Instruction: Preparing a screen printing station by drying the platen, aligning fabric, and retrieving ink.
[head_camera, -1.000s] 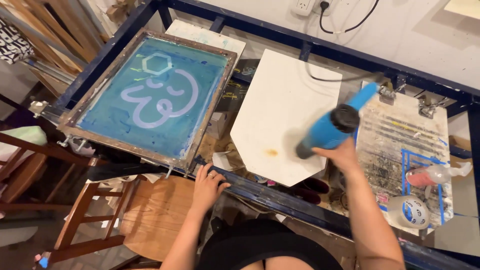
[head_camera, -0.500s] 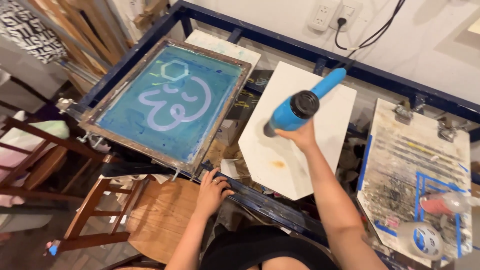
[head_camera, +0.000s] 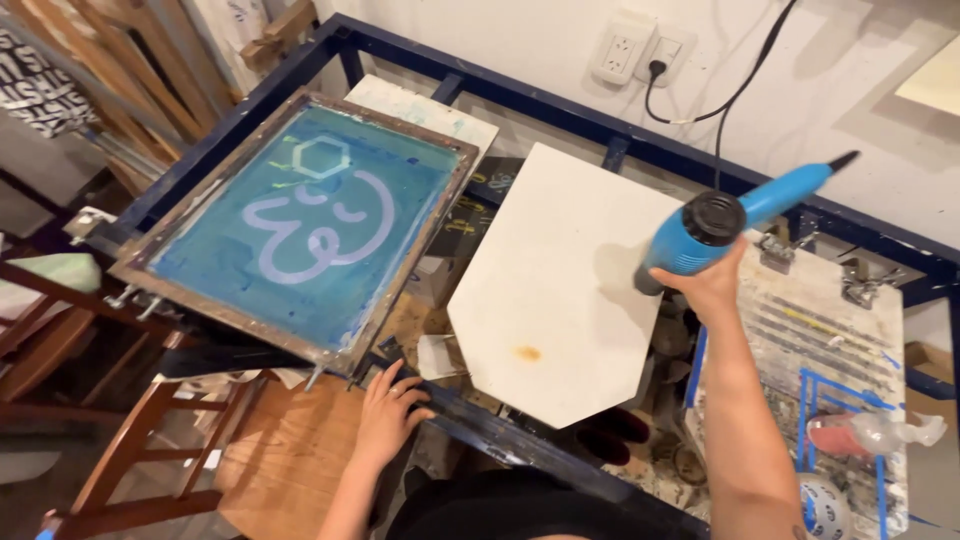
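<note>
Screen frame (head_camera: 300, 225) lies left of the platen board (head_camera: 560, 290) — stool (head_camera: 270, 450) below, in front.

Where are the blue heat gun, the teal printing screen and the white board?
blue heat gun (head_camera: 700, 235), head view, on its round black rear end.
teal printing screen (head_camera: 300, 225), head view, on the mesh's pale design.
white board (head_camera: 560, 290), head view, on its bare middle.

Heat gun (head_camera: 715, 232) handle inside right grip (head_camera: 712, 285)
</note>
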